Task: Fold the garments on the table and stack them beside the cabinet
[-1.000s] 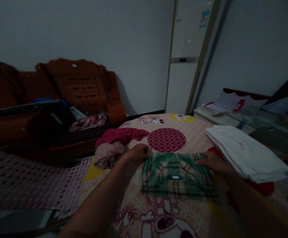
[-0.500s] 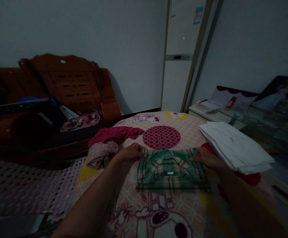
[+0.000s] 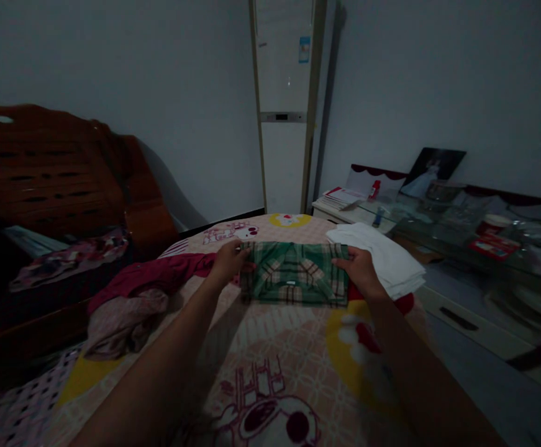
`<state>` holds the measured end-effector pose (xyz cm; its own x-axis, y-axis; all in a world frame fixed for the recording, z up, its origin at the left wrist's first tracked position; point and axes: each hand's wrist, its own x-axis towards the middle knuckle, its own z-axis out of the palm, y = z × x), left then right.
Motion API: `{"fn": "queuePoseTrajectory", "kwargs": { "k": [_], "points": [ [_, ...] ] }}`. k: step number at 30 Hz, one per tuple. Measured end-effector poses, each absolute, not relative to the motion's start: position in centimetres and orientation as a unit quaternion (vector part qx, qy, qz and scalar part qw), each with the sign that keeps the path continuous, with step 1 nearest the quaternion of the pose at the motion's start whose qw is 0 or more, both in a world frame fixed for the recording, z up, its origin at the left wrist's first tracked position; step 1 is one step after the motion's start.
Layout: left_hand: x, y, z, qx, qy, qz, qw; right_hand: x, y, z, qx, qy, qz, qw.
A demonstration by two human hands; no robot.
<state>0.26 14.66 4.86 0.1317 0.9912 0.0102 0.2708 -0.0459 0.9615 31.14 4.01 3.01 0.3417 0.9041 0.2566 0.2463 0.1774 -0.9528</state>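
A green plaid shirt [image 3: 293, 273], folded into a flat rectangle with its collar and label facing up, is held by its two far corners. My left hand [image 3: 229, 264] pinches the left corner between thumb and fingers. The right corner is gripped by my right hand [image 3: 359, 268], thumb on top. Beneath it spreads a patterned pink cloth [image 3: 270, 338] with cartoon figures. Folded white fabric [image 3: 379, 254] lies just beyond my right hand. Crumpled dark red and dusty pink clothes [image 3: 142, 288] lie to the left of my left hand.
A carved wooden bench [image 3: 51, 174] with clothes on its seat stands at the left. At the back is a tall white cabinet air conditioner [image 3: 284, 161]. A glass-topped stand [image 3: 391, 214] on the right holds papers, a red bottle [image 3: 375, 189] and a framed picture [image 3: 433, 171].
The view has turned to the right. Both hands have moved the folded shirt farther away over the cloth, and it now covers most of the round dark pink patch.
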Motion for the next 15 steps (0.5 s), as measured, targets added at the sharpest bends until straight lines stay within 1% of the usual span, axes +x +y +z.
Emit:
{"fn": "queuePoseTrajectory", "kwargs": {
  "k": [1, 3, 7, 10, 15],
  "points": [
    [1.9, 15.4, 5.4, 0.606, 0.514, 0.407, 0.450, 31.6, 3.9, 3.3, -0.583, -0.491, 0.238, 0.602],
    [5.3, 17.0, 6.6, 0.632, 0.494, 0.430, 0.415, 32.5, 3.6, 3.9, -0.596, -0.473, 0.144, 0.633],
    [11.7, 19.1, 9.1, 0.709, 0.465, 0.447, 0.285, 34.0, 2.5, 5.3, -0.610, -0.413, -0.030, 0.676],
    [15.9, 19.8, 11.1, 0.760, 0.431, 0.444, 0.200, 34.8, 1.7, 6.3, -0.605, -0.361, -0.092, 0.704],
    [22.4, 20.2, 12.9, 0.815, 0.344, 0.425, 0.192, 36.4, 0.9, 7.1, -0.610, -0.265, -0.148, 0.732]
  ]
}}
